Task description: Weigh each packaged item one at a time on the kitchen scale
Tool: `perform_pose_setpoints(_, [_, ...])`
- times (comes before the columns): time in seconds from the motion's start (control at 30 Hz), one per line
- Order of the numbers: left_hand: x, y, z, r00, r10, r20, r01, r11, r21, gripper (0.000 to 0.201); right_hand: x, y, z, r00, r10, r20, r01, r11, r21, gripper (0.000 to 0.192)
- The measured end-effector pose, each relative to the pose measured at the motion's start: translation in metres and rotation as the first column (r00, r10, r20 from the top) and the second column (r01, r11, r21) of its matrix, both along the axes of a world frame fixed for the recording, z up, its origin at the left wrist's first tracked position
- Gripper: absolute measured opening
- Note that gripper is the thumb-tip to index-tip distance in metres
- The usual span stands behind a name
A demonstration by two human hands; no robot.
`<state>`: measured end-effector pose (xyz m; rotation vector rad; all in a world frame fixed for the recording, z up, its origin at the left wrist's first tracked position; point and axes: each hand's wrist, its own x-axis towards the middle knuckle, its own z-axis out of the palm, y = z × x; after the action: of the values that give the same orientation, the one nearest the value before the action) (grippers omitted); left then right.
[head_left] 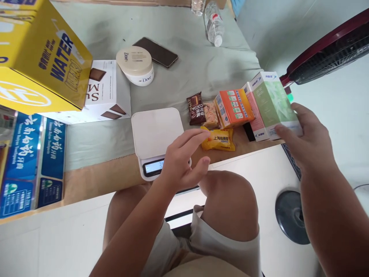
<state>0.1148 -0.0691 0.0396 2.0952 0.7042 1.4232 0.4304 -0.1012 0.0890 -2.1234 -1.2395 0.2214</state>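
My right hand (309,132) grips the lower right end of a green-and-white box (269,102), which stands at the right against a pink box (255,109). My left hand (186,156) is open and holds nothing, its thumb apart from the fingers. It hovers over the lower right corner of a white kitchen scale (157,132) and partly covers the lit display. The fingertips reach the left end of a yellow soap packet (220,139); I cannot tell if they touch it. Behind the packet lie a brown cocoa snack packet (195,108), a clear-wrapped snack (210,114) and an orange box (235,107).
A cream Dove tub (135,65) and a dark phone (157,52) lie behind the scale. At left stand a yellow carton (43,54), a white box (108,90) and blue toothpaste boxes (24,154). A plastic bottle (214,25) lies at the back; a fan (328,50) stands right.
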Motion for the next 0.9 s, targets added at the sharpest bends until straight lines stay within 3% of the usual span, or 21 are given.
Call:
perform_pose_setpoints(0.1, [-0.004, -0.002, 0.001, 1.000, 0.008, -0.005, -0.008, 1.000, 0.006, 0.037, -0.010, 0.004, 0.010, 0.991, -0.128, -0.036, 0.124, 0.988, -0.089, 0.081])
perform_pose_setpoints(0.23, [-0.009, -0.005, 0.003, 1.000, 0.018, 0.005, -0.018, 0.999, 0.028, 0.037, -0.013, 0.009, 0.017, 0.992, -0.129, 0.002, 0.128, 0.983, -0.128, 0.075])
perform_pose_setpoints(0.3, [-0.010, -0.007, 0.004, 1.000, 0.019, 0.020, -0.019, 0.999, 0.034, 0.037, -0.010, 0.008, 0.012, 0.995, -0.081, -0.055, 0.077, 0.995, -0.068, 0.078])
perform_pose_setpoints(0.37, [-0.011, -0.008, 0.004, 0.999, 0.022, 0.046, -0.024, 0.999, 0.034, 0.038, -0.007, 0.003, 0.001, 0.980, 0.001, -0.200, 0.015, 0.997, 0.078, 0.095])
perform_pose_setpoints(0.47, [-0.014, -0.008, 0.004, 0.996, 0.029, 0.082, -0.032, 0.999, 0.031, 0.040, -0.010, -0.011, -0.026, 0.911, 0.059, -0.409, 0.048, 0.968, 0.247, 0.117])
perform_pose_setpoints(0.67, [-0.021, -0.009, 0.005, 0.998, 0.018, 0.063, -0.021, 0.999, 0.037, 0.042, -0.027, -0.020, -0.077, 0.890, -0.027, -0.455, 0.175, 0.942, 0.286, 0.090])
perform_pose_setpoints(0.8, [-0.024, -0.009, 0.006, 0.998, 0.018, 0.052, -0.019, 0.999, 0.026, 0.041, -0.026, -0.014, -0.085, 0.901, -0.024, -0.434, 0.187, 0.923, 0.336, 0.071])
perform_pose_setpoints(0.9, [-0.022, -0.008, 0.005, 0.998, 0.031, 0.050, -0.033, 0.999, 0.035, 0.042, -0.022, -0.013, -0.086, 0.905, -0.019, -0.425, 0.176, 0.926, 0.334, 0.070])
